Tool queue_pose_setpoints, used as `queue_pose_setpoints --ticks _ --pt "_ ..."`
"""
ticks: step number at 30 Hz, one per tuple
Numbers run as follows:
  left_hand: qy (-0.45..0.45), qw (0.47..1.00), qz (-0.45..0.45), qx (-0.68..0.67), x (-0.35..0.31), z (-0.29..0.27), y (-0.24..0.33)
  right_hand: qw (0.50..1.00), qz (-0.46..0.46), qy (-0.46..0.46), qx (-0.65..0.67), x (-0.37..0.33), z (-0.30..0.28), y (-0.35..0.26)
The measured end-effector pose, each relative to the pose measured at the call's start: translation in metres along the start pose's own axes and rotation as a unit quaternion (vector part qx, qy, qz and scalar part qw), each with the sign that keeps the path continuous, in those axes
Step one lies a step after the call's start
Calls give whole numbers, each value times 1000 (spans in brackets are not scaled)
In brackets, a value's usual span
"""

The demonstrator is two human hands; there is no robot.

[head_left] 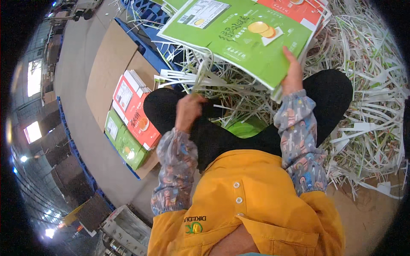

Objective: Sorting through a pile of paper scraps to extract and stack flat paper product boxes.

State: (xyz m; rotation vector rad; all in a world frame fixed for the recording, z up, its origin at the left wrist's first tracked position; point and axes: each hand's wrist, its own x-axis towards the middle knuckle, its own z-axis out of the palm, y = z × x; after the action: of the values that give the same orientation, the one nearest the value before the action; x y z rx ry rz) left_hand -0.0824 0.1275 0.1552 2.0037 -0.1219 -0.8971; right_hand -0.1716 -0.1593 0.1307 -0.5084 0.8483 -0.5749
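Note:
My right hand (pixel 293 73) grips the near right edge of a stack of printed cardboard sheets (pixel 239 45), thumb on top and fingers beneath. The top sheet is mostly green with a picture of round yellow slices, and an orange-red part shows at the far right. My left hand (pixel 188 112), slightly blurred, is closed in front of my left knee. A pale paper strip (pixel 201 72) runs from its fingers up to the near left edge of the stack. Thin white and green offcut strips (pixel 243 91) lie under and around the sheets.
On the left, red sheets (pixel 136 111) and green sheets (pixel 124 138) lie in piles on brown cardboard (pixel 109 68) over a blue pallet (pixel 147 55). A big heap of shredded strips (pixel 363 94) covers the right side. A grey crate (pixel 128 228) stands at lower left.

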Motion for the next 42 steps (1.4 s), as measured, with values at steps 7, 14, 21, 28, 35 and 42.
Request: queue_pose_setpoints --ticks 7,14,21,28,35,42 --pt "93 878 263 388 -2 40 12 1000 -9 -8 -3 -3 4 -7" --pt "176 877 405 188 -9 130 80 1000 16 -24 -5 9 -5 13" --pt "119 880 425 173 -1 142 66 1000 16 -24 8 9 -9 17" --pt "77 869 457 173 -4 120 61 999 25 -32 26 6 -6 19" --pt "4 804 547 234 -2 78 46 999 10 -19 32 6 -6 10" --pt "-70 918 241 306 14 21 -15 1000 3 -3 -18 -5 -5 -10"
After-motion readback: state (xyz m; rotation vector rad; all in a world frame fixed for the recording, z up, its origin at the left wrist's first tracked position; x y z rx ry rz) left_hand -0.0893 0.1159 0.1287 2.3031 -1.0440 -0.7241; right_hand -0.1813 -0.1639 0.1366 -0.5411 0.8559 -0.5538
